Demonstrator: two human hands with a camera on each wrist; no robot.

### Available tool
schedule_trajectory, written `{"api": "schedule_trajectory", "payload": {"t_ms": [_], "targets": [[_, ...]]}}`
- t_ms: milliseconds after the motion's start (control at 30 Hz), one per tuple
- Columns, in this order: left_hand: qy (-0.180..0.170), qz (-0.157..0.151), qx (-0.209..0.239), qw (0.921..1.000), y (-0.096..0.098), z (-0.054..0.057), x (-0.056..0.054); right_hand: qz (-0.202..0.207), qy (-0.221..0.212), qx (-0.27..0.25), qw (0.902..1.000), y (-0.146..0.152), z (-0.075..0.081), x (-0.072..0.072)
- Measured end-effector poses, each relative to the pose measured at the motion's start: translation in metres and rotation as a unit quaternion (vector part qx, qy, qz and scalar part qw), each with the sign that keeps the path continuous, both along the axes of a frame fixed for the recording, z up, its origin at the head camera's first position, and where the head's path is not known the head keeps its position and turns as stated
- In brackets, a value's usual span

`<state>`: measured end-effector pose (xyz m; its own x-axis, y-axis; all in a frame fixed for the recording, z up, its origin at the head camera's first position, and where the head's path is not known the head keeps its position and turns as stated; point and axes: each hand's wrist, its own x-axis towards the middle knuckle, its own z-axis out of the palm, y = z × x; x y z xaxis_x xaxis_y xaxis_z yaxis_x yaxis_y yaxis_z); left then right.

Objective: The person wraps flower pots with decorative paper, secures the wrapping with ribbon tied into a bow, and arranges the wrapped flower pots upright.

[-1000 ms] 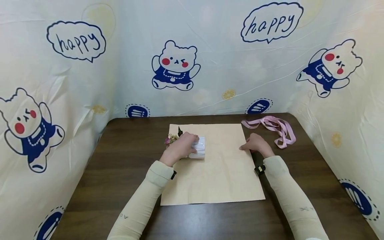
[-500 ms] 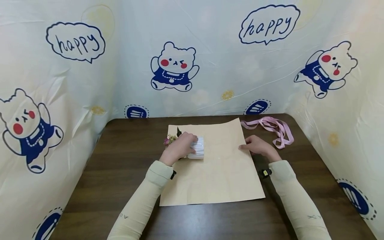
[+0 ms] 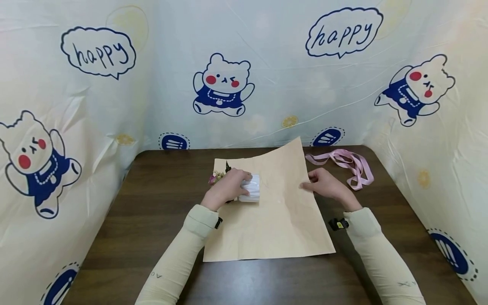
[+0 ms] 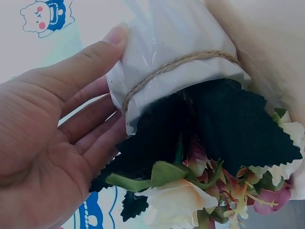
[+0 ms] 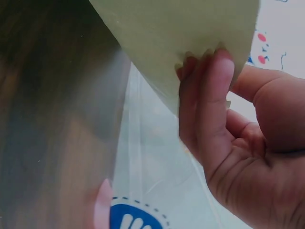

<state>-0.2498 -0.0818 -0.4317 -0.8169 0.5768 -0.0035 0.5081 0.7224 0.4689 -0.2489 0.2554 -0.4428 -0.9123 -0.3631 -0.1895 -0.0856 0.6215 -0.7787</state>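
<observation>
A sheet of tan kraft paper (image 3: 282,224) lies on the table, its right side lifted and its far right corner raised. On its left part, a white-wrapped flower pot (image 3: 250,189) rests on its side. Twine (image 4: 176,64) circles the wrapping, and dark leaves (image 4: 238,124) with cream roses (image 4: 176,202) emerge beside it. My left hand (image 3: 226,188) grips the pot, thumb on one side and fingers partly hidden behind. The right hand (image 3: 325,184) pinches the paper's right edge; in the right wrist view its fingers (image 5: 214,90) lie against the paper's underside.
A loose pink ribbon (image 3: 352,165) lies at the back right of the dark wooden table (image 3: 160,186). Behind and at both sides hangs a pale printed cloth (image 3: 282,84).
My right hand has raised the paper's right edge and drawn it slightly leftward, so the far right corner stands higher. The left hand keeps its hold on the pot.
</observation>
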Motion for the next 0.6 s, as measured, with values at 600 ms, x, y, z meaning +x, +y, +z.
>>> {"api": "schedule_trajectory", "payload": {"t_ms": [600], "targets": [[0.015, -0.020, 0.022, 0.9995, -0.002, -0.006, -0.003, 0.004, 0.165, -0.045, 0.9852, -0.053, 0.049, 0.006]]}}
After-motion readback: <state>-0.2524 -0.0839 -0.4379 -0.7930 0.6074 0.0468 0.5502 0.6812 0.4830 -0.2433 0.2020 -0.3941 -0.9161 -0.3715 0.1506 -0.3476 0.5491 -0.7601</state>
